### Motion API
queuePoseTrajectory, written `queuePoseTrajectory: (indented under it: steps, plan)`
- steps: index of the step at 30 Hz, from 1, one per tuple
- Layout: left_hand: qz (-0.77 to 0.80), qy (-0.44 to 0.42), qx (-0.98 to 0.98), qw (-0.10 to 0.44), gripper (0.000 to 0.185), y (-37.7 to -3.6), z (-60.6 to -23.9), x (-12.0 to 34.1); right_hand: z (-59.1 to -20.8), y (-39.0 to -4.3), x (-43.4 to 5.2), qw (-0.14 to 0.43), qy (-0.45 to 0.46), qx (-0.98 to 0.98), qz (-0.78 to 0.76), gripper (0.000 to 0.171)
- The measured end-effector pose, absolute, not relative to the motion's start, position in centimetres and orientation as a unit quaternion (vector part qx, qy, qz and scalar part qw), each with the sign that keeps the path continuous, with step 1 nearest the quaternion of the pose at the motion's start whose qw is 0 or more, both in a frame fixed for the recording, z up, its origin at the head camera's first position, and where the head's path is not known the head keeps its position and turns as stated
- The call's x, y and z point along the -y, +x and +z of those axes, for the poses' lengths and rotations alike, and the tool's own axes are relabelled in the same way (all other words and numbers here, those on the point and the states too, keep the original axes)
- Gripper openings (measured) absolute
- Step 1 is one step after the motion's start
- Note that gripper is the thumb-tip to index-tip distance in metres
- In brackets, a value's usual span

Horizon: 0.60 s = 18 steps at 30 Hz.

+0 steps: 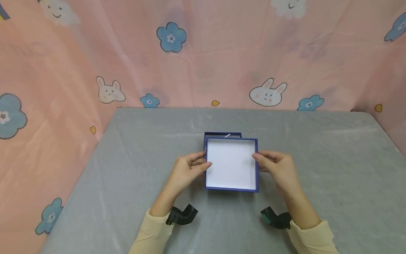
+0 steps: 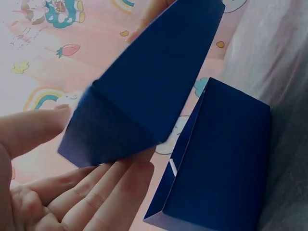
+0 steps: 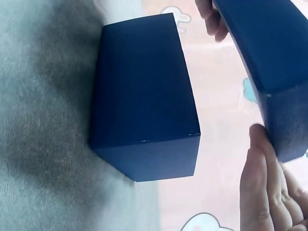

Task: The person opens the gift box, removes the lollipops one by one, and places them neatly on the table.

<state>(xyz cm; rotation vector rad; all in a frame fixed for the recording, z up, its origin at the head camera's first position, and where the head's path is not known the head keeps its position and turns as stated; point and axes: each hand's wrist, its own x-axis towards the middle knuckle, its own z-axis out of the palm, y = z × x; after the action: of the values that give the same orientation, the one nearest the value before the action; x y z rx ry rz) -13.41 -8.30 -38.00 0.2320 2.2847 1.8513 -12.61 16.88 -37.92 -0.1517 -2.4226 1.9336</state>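
Both hands hold a square blue box lid point(image 1: 231, 164), its white inside turned up toward the head camera. My left hand point(image 1: 191, 165) grips the left edge, thumb over the rim and fingers underneath. On the opposite edge my right hand point(image 1: 277, 165) pinches the rim the same way. Behind and below the lid stands an open blue box point(image 1: 222, 134) on the table, mostly hidden in the head view. Both wrist views show the lid raised apart from the box. A small white strip point(image 2: 173, 166) shows at the box's opening.
The grey cloth-covered table point(image 1: 317, 169) spreads around the box on all sides. A pink printed curtain point(image 1: 215, 63) hangs along its back and sides. Black wrist mounts point(image 1: 182, 214) sit over the cream sleeves point(image 1: 312, 238).
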Motion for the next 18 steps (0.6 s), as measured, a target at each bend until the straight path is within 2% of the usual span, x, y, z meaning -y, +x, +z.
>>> queuePoseTrajectory:
  steps: [4,9,14,18]
  plan:
    - [0.632,0.068,-0.767,0.084,0.042,-13.6,-37.9,9.1,-37.7,-12.9,-16.2,0.007,-0.049,0.791,0.61,0.045]
    - [0.635,0.022,-0.771,0.048,0.038,-14.1,-37.3,11.1,-37.4,-13.7,-14.3,-0.041,-0.02,0.799,0.599,0.051]
    - [0.627,-0.037,-0.778,0.018,0.033,-14.6,-36.7,13.9,-37.8,-15.3,-11.4,-0.072,0.041,0.781,0.62,0.05]
    - [0.606,-0.069,-0.792,-0.004,0.033,-14.8,-36.4,16.6,-38.1,-16.3,-8.4,-0.071,0.073,0.778,0.619,0.048]
